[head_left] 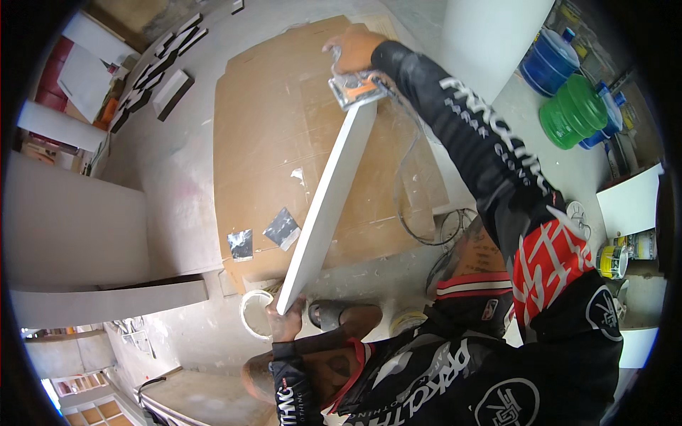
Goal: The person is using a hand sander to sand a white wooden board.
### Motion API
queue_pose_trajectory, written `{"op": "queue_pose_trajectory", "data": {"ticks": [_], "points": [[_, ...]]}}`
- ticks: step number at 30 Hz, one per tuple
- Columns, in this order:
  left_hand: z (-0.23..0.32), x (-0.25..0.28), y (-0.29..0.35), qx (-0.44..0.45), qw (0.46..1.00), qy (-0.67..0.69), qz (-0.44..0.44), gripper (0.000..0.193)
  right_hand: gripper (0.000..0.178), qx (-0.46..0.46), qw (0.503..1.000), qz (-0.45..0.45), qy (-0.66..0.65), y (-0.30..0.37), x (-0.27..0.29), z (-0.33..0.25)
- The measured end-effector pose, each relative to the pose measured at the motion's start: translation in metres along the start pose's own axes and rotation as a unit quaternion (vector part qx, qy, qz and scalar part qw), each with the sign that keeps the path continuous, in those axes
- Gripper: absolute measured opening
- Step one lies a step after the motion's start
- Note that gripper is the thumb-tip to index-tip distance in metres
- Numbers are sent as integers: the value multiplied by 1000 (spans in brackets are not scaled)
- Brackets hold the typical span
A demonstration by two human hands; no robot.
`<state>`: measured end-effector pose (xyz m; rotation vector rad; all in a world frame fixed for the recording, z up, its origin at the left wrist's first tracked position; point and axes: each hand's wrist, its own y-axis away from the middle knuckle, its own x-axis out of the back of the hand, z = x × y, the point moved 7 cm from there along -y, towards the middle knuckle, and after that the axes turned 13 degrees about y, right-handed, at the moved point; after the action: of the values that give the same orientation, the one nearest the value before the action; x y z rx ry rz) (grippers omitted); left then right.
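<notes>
A long white board slants across a flat sheet of brown cardboard on the floor. My left hand is closed around its near end. At the far end, my right hand grips an orange and silver power sander, which rests against the board. From the sander a dark cord runs back toward my leg. Two worn grey squares, apparently sandpaper, lie on the cardboard left of the board.
A white bucket stands beside my left hand. Several black-and-white pieces lie on the floor at the far left. Blue water jugs and a green one stand at the far right, near a large white cylinder.
</notes>
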<state>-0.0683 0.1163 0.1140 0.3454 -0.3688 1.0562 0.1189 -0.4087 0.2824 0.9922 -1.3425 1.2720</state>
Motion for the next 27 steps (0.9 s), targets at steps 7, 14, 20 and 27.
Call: {"op": "queue_pose_trajectory", "data": {"ticks": [7,14,20,27], "points": [[13,-1,0,-45,998,-36,4,27,61,19,987,-68,-142,101,28,-117],[4,1,3,20,1000,-7,24,27,64,76,991,-57,-95,119,41,-148],[-4,4,0,-11,999,-52,13,24,68,7,998,-52,-37,44,14,-52],[-7,5,-2,-24,999,-31,11,22,74,-80,995,-61,-21,-19,-1,64]]}}
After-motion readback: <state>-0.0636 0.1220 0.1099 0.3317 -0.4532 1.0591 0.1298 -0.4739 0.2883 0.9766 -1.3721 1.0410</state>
